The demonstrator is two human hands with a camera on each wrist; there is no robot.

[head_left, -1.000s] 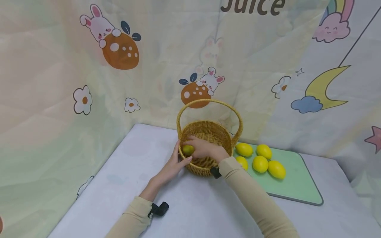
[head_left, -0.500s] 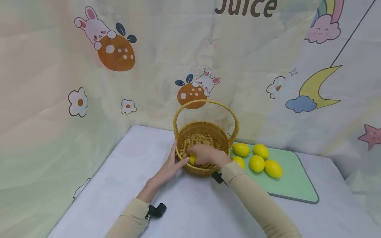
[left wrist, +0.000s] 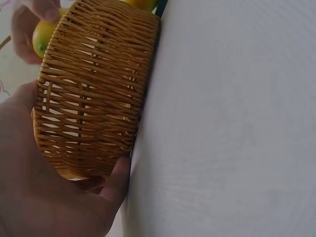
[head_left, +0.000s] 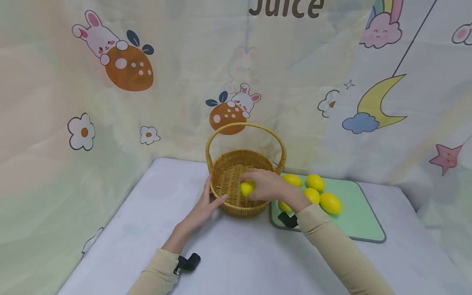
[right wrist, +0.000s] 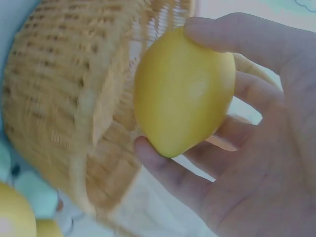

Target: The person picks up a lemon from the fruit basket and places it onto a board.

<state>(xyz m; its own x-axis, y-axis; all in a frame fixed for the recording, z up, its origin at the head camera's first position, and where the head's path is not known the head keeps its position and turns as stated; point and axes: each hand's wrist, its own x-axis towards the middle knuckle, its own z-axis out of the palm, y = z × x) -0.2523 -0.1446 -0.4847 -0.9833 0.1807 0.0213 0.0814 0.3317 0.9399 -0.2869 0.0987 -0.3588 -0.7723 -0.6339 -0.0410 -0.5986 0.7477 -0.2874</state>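
My right hand (head_left: 268,185) grips a yellow lemon (head_left: 247,187) between thumb and fingers, over the opening of a round wicker basket (head_left: 241,212). In the right wrist view the lemon (right wrist: 182,94) is clear of the basket's wall, with fingertips around its sides. On the basket's left side, my left hand (head_left: 200,207) holds the wall. The left wrist view has its digits spread between the rim and the base of the basket (left wrist: 94,94). Bare weave shows across much of the basket's inside; my right hand hides part of it.
Several lemons (head_left: 330,203) lie on a green board (head_left: 365,221) right of the basket, partly behind my right wrist. The basket's tall handle (head_left: 245,124) arches over its opening. A printed cloth (head_left: 177,82) hangs behind the white table (head_left: 236,254).
My right hand has lifted the lemon from low at the basket's left inside and carried it rightward. My left hand stays on the basket. The head view has turned slightly right.
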